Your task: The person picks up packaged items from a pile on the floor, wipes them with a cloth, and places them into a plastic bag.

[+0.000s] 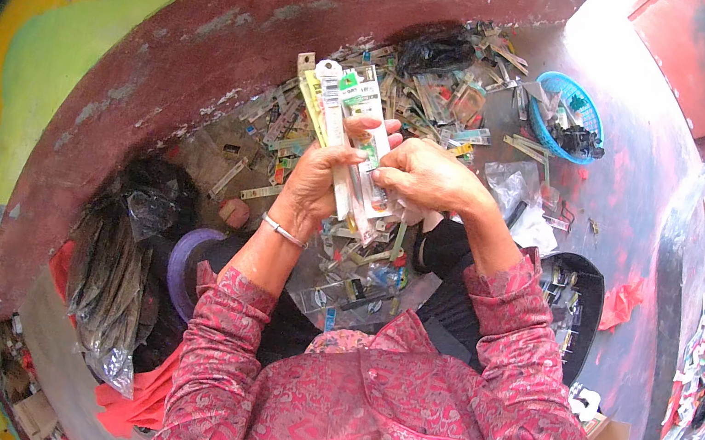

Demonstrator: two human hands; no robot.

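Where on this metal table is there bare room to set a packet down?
The bare metal table is free right of the blue basket, up to the red scrap. It is crowded around both hands, left hand and right hand, amid the packet pile.

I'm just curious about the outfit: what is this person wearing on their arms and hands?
Both arms have long sleeves of dark pink cloth with a swirling pattern. The left hand and right hand are bare, without gloves. A thin silver bangle circles the left wrist.

Both forearms rise from the lower frame, meeting mid-frame, left hand [319, 179] clenched with thumb up, right hand [420, 175] curled, fingertips pinching.
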